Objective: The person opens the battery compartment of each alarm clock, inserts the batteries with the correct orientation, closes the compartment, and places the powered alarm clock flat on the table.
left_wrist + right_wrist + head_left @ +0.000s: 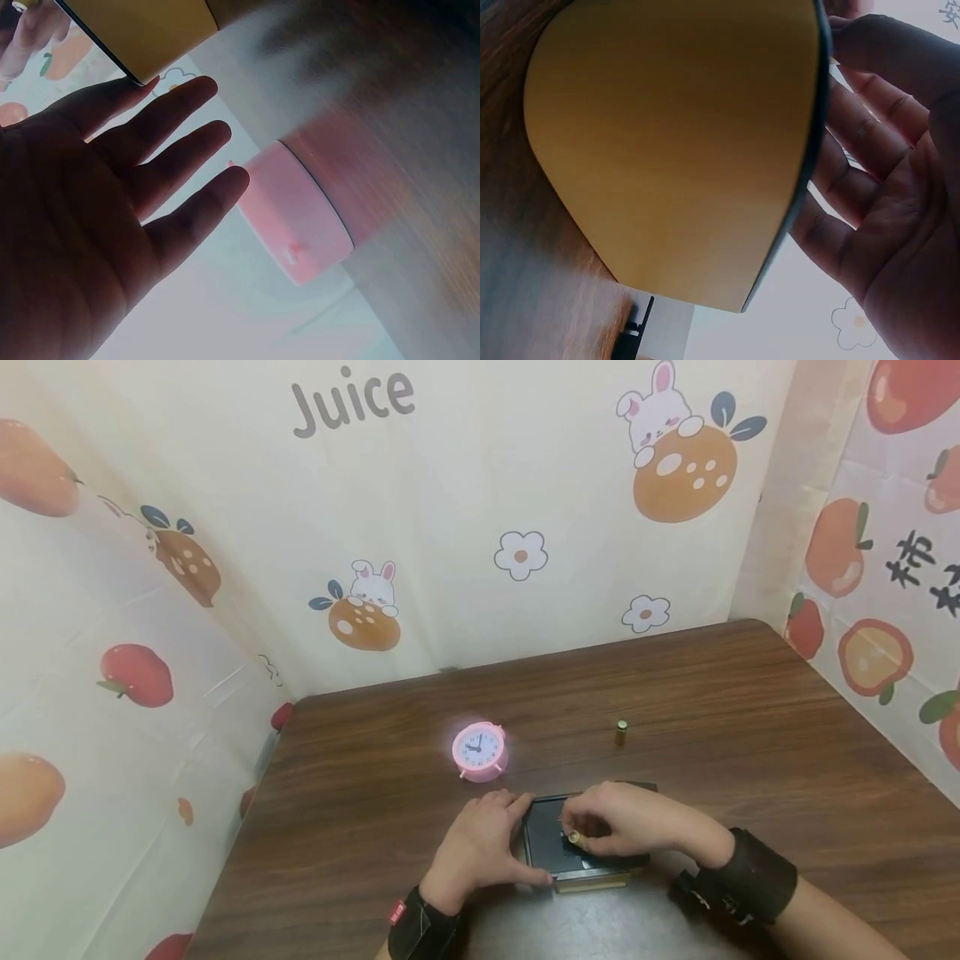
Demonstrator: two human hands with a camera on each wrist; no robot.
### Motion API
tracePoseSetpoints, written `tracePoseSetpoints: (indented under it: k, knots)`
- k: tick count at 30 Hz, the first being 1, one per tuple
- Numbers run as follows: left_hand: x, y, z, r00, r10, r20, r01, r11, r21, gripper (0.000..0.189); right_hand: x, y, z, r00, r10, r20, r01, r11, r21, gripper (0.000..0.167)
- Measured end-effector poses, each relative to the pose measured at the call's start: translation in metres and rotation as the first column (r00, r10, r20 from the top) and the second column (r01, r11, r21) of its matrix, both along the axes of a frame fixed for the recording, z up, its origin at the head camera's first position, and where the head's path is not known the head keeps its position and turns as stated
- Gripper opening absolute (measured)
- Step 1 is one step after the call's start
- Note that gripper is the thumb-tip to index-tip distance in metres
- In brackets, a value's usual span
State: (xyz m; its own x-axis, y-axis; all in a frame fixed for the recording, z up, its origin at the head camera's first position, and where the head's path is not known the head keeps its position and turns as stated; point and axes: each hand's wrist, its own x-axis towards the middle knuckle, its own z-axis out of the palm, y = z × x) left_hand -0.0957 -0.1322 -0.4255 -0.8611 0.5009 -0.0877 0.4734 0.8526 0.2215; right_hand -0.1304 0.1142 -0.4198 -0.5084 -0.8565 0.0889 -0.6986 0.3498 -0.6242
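A boxy object with a black back [546,835] and yellow sides [675,150] lies on the table, its black face up. Over that face my right hand [626,818] pinches a small battery [576,837] between thumb and fingertips; the fingers hide part of the back. My left hand [483,843] is at the object's left side, thumb and forefinger spread along its edge. In the left wrist view its other fingers [184,199] extend loosely beside the yellow side, holding nothing.
A pink alarm clock [480,752] sits on the table just beyond my left hand. Farther right, a second battery [621,732] stands upright on the brown wooden table [750,710]. Printed fabric [465,468] hangs behind the table and at both sides.
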Motion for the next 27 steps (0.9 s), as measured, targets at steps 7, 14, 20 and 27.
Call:
tracePoseSetpoints:
  k: [7, 14, 20, 27]
  knots:
    - [0.0002, -0.0003, 0.0000, 1.000, 0.000, 0.002, 0.000, 1.000, 0.004, 0.099, 0.0035, -0.0024, -0.0013, 0.993, -0.019, -0.121, 0.022, 1.000, 0.022, 0.017]
    - [0.0006, -0.0002, 0.0003, 1.000, 0.002, 0.000, -0.002, 1.000, 0.004, 0.099, 0.0066, -0.0052, -0.0014, 0.980, -0.012, -0.201, 0.025, 0.998, 0.062, 0.016]
    - [0.0006, -0.0001, -0.0004, 1.000, 0.003, 0.002, -0.003, 1.000, 0.001, 0.100, 0.0076, -0.0057, -0.0023, 0.971, -0.008, -0.238, 0.029, 0.996, 0.087, 0.014]
    - [-0.0007, -0.0005, -0.0005, 1.000, 0.003, 0.007, -0.003, 1.000, -0.002, 0.100, 0.0078, -0.0066, -0.0025, 0.966, -0.011, -0.257, 0.037, 0.994, 0.099, 0.013]
